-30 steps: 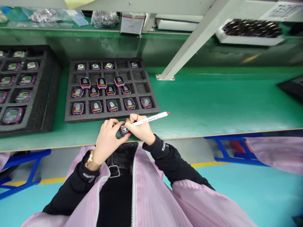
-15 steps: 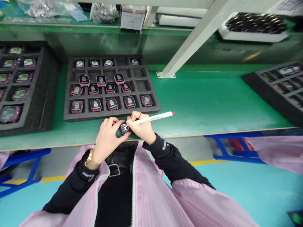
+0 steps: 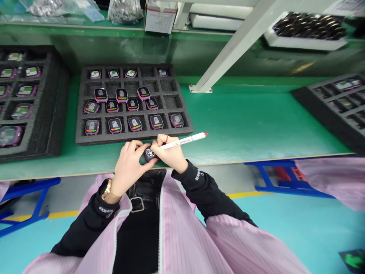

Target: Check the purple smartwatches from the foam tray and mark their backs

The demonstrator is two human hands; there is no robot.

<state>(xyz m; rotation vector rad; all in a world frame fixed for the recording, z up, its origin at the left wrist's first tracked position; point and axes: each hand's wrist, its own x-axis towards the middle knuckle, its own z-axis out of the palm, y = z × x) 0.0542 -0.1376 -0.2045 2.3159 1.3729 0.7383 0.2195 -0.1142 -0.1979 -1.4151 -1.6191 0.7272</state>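
Observation:
My left hand [image 3: 129, 163] is closed around a small dark watch body [image 3: 148, 154] at the near edge of the green bench. My right hand [image 3: 170, 155] grips a white pen [image 3: 185, 141] with a red tip end pointing right, its working end resting on the watch body's face. Just beyond my hands lies a black foam tray [image 3: 171, 102] whose cells hold several purple-rimmed watch bodies with lit screens.
A second foam tray [image 3: 54, 114] of watch bodies sits at the left, a third [image 3: 319, 101] at the right edge. A white slanted frame leg [image 3: 225, 53] stands on the bench. A shelf behind carries bags and a white box [image 3: 159, 17]. Another person's pink sleeve [image 3: 333, 179] shows at right.
Both hands stay in place on the watch body and pen. The view has tilted slightly, bringing the right tray into sight.

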